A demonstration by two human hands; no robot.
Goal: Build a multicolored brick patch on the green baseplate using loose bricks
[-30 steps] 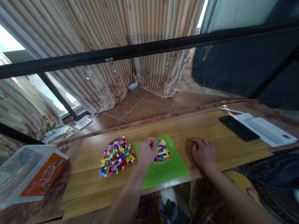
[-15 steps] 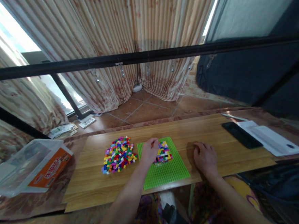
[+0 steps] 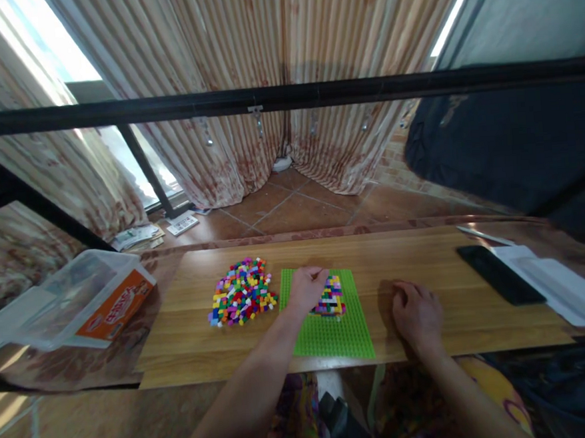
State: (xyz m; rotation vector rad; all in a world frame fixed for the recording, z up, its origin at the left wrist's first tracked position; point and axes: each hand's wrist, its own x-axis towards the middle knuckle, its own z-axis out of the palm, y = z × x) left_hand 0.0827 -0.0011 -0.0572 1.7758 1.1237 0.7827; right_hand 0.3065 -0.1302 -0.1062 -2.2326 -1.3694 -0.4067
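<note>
My left hand (image 3: 308, 288) is over the upper part of a green studded baseplate (image 3: 331, 340), its fingertips pinched together at the edge of a block of multicoloured toy bricks (image 3: 332, 299) built on the plate. Whatever is between those fingertips is too small or hidden to make out. The hand covers the left part of the brick block. To the right of the plate, my right hand (image 3: 419, 311) rests on the wooden tabletop with its fingers loosely curled in and no object visible in it.
A pile of loose coloured bricks (image 3: 242, 292) lies left of the plate. Farther left stands a clear plastic tub (image 3: 89, 286) with an orange label. A dark phone-like slab (image 3: 499, 274) and a white tray (image 3: 562, 287) sit at the right end. A black rail (image 3: 284, 98) crosses beyond the table (image 3: 180, 333).
The view has turned slightly, so everything sits a little differently in it. My left hand has shifted slightly along the brick block, still pinched. My right hand stays resting on the table.
</note>
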